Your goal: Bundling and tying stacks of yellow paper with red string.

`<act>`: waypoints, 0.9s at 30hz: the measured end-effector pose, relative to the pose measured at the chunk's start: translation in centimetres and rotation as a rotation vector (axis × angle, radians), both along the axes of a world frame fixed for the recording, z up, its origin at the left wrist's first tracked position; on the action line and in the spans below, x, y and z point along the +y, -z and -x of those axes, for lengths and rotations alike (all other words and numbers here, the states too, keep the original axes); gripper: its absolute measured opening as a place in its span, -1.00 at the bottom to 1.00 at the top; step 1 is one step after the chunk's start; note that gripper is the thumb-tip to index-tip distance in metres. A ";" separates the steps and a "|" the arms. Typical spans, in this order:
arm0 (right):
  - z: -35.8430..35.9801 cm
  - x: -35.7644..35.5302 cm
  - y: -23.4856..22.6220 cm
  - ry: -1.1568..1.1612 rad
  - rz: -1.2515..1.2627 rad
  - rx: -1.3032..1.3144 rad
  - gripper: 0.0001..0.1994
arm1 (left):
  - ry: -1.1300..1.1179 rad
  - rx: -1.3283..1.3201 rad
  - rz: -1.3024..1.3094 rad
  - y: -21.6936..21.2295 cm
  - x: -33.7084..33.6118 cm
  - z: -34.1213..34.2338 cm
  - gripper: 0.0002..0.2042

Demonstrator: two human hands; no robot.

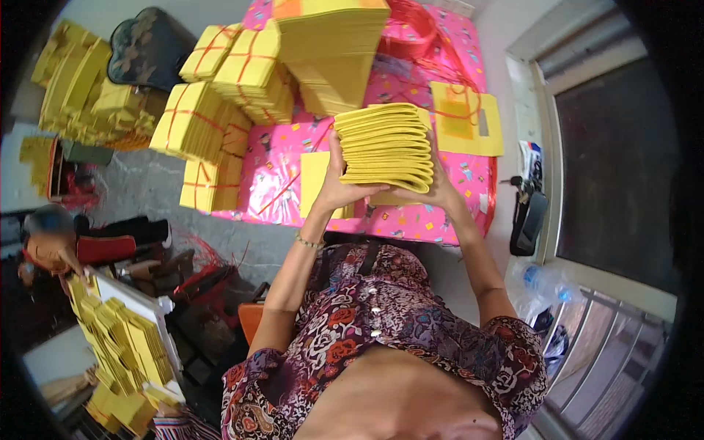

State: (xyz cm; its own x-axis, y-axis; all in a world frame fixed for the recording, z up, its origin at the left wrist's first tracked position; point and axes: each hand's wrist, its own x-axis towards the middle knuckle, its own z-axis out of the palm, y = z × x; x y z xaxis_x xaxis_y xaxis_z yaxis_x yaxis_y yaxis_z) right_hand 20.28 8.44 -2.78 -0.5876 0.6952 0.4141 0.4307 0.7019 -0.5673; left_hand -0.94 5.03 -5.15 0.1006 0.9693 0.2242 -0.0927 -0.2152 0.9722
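Note:
Between both hands I hold a thick stack of folded yellow sheets, their rounded folds facing me. My left hand is closed on the stack's left side, thumb up along it and fingers under its lower edge. Closed on the right side is my right hand, its fingers partly hidden behind the stack. The stack is raised above a table with a pink patterned cover. Partly hidden below it, by my left hand, lies a flat yellow piece.
Bundles tied with red string stand at the table's left, beside a tall yellow stack. A red basket and a yellow sheet with a cutout lie right. People work at left near a table of yellow pieces. A window is right.

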 end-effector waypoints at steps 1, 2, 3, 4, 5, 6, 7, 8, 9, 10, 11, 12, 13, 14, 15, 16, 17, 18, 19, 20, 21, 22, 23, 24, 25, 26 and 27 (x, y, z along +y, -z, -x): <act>-0.9 0.4 1.0 0.032 0.013 0.009 0.22 | 0.006 -0.029 -0.039 0.9 0.9 -0.7 0.13; -2.1 0.8 2.6 0.064 0.010 0.006 0.22 | 0.020 -0.064 -0.075 1.8 1.8 -1.7 0.12; -3.3 1.5 4.6 0.069 -0.027 0.008 0.21 | 0.026 -0.051 -0.104 2.7 2.6 -2.4 0.10; -4.1 1.9 5.7 0.074 -0.062 0.009 0.19 | 0.050 -0.053 -0.105 3.6 3.2 -3.0 0.10; -4.3 2.2 6.1 0.039 -0.010 0.038 0.17 | 0.031 0.057 -0.129 4.3 3.6 -3.3 0.09; -4.3 2.0 6.6 0.051 -0.012 0.038 0.17 | 0.011 0.168 -0.154 5.1 3.9 -3.6 0.08; -4.2 1.9 7.0 0.074 0.213 0.089 0.16 | 0.045 0.155 -0.138 5.3 4.0 -3.9 0.05; -4.2 1.9 7.3 0.095 0.439 0.142 0.16 | 0.054 0.155 -0.141 5.6 4.1 -4.0 0.05; -4.1 1.7 7.7 0.112 0.412 0.124 0.15 | 0.066 0.153 -0.122 5.9 4.1 -3.9 0.05; -3.9 1.5 7.6 0.116 0.413 0.125 0.15 | 0.073 0.152 -0.100 6.1 4.0 -3.7 0.04; -3.8 1.4 7.4 0.107 0.378 0.126 0.15 | 0.076 0.153 -0.099 6.2 4.0 -3.4 0.04; -3.6 1.2 7.3 0.097 0.343 0.125 0.16 | 0.082 0.109 -0.075 6.3 4.0 -3.2 0.04; -3.2 0.9 6.6 0.096 0.389 0.145 0.23 | 0.086 0.065 -0.052 6.4 4.2 -2.8 0.04; -2.6 0.6 6.9 0.097 0.391 0.146 0.23 | 0.088 0.067 -0.050 6.5 4.2 -2.4 0.04; -2.0 0.3 7.4 0.112 0.313 0.300 0.27 | 0.091 0.104 -0.065 6.6 4.3 -2.0 0.06; -1.5 -0.3 7.6 0.131 0.233 0.453 0.31 | 0.098 0.141 -0.080 6.7 4.3 -1.9 0.08; -0.8 -1.1 6.5 0.129 0.386 0.583 0.37 | 0.097 0.141 -0.079 6.7 4.3 -1.6 0.08; -0.3 -1.1 6.3 0.128 0.387 0.584 0.37 | 0.100 0.166 -0.084 6.7 4.2 -1.5 0.09; 0.0 -1.2 6.0 0.167 0.326 0.603 0.38 | 0.105 0.191 -0.087 6.6 4.1 -1.3 0.11; 0.4 -1.2 5.8 0.205 0.265 0.622 0.38 | 0.106 0.192 -0.086 6.6 4.2 -1.1 0.11; 0.8 -1.0 5.5 0.208 0.256 0.623 0.36 | 0.136 0.219 -0.084 6.6 4.3 -0.8 0.11; 1.2 -0.9 5.4 0.212 0.257 0.625 0.36 | 0.169 0.245 -0.084 6.3 4.5 -0.6 0.11; 1.6 -0.8 5.3 0.178 0.320 0.652 0.35 | 0.173 0.246 -0.082 6.1 4.6 -0.5 0.11; 1.8 -0.7 5.3 0.144 0.382 0.679 0.34 | 0.189 0.321 -0.126 5.9 4.7 -0.3 0.11; 1.9 -0.7 5.5 0.137 0.361 0.694 0.35 | 0.199 0.397 -0.170 5.8 4.7 -0.1 0.11; 1.9 -0.5 5.6 0.138 0.363 0.694 0.35 | 0.199 0.397 -0.168 6.2 4.9 0.0 0.11; 1.9 -0.2 5.8 0.135 0.344 0.690 0.33 | 0.209 0.336 -0.113 6.6 5.0 0.0 0.11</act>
State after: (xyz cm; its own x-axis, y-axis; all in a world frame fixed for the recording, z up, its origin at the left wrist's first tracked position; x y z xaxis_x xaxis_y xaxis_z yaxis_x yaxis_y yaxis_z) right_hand 18.37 8.25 -8.56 -0.1766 0.8979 0.4031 -0.0298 0.4045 -0.9141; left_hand -0.93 10.07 -11.71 0.3783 0.8915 0.2494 0.1728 -0.3327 0.9271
